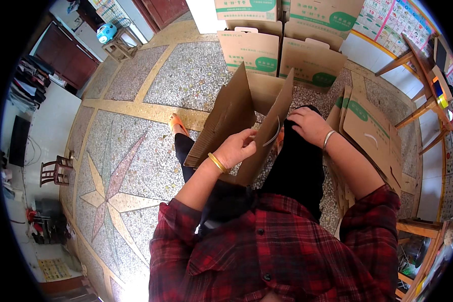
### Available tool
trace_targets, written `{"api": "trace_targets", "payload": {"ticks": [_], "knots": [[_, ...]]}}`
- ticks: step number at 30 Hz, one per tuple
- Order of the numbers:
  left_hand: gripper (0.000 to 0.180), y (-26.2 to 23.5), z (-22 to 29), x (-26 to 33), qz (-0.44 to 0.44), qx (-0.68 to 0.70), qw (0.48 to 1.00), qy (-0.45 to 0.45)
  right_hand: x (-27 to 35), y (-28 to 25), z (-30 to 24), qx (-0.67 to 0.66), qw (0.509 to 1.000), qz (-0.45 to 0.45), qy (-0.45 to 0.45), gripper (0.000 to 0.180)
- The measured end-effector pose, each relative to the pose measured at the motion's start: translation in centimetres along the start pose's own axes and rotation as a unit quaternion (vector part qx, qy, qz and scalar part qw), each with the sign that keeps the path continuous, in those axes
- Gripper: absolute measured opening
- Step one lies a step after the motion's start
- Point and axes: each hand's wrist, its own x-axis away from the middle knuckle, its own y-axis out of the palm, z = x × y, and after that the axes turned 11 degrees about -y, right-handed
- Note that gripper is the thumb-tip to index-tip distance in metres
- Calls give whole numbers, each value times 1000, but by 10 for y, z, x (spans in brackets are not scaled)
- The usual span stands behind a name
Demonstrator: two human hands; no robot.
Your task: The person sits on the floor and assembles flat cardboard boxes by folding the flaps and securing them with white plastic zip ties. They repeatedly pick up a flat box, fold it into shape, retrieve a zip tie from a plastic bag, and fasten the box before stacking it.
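An opened-out cardboard box (pixel 225 108) stands between my knees, its top open and its side panels upright. On the outer face of its right panel a white curved strip handle (pixel 274 134) bows out. My left hand (pixel 235 149), with a gold bracelet on the wrist, is at the inner side of that panel, fingers curled and thumb bent in. Whatever its fingertips pinch is too small to tell. My right hand (pixel 309 125), with a silver bracelet, lies over my right knee just beside the panel, its fingers loosely apart and holding nothing.
Flattened cartons (pixel 370 136) lean in a stack at my right. Assembled cartons with green print (pixel 249 50) are piled ahead. A wooden table (pixel 415 55) stands at the far right, a wooden stool (pixel 121 45) at the far left, and a small chair (pixel 55 172) by the left wall.
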Motion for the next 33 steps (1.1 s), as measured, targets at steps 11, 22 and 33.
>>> {"api": "trace_targets", "payload": {"ticks": [11, 22, 33], "knots": [[44, 2, 21, 11, -86, -25, 996, 7, -31, -34, -25, 47, 995, 84, -24, 53], [50, -61, 10, 11, 342, -327, 880, 36, -48, -24, -23, 69, 991, -59, -100, 42], [37, -84, 19, 18, 92, -292, 951, 47, -83, -29, 47, 141, 989, -41, -19, 28]]}}
